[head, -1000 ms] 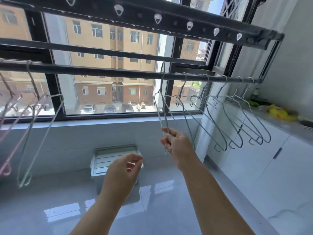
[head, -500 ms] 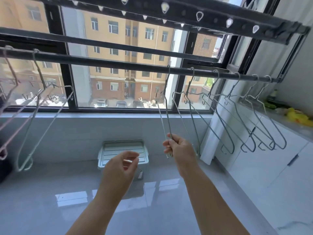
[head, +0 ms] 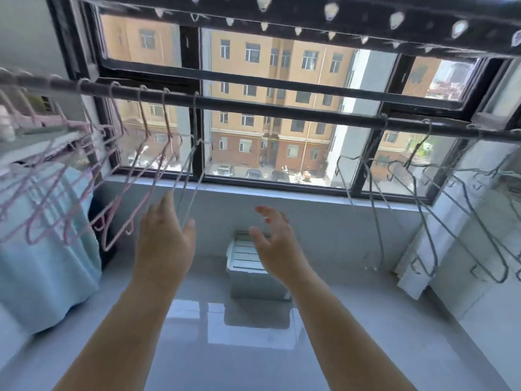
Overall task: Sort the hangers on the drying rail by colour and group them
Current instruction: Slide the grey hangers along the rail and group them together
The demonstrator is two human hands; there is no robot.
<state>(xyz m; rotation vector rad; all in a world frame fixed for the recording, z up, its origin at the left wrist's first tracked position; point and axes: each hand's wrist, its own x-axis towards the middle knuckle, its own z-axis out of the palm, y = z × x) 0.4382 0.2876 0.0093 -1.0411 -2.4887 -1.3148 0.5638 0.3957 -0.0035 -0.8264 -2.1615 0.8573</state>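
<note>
Drying rail: pink hangers bunched at its left end, grey hangers at its right end, one pale hanger between. Left hand, fingers released, rests against the pale hanger. Right hand released, empty.

**Clear middle of the rail, hangers crowding both ends**

The rail is bare along its middle stretch, between a pale hanger and the grey hangers on the right. Both hands are raised below that gap, with open air between them. The left hand, fingers straight, is just beside the pale hanger's wire. Beyond it, pink hangers hang packed and overlapping in front of a blue cloth. The right hand, fingers spread, is well apart from the grey hangers. A box stands on the floor below.
</note>
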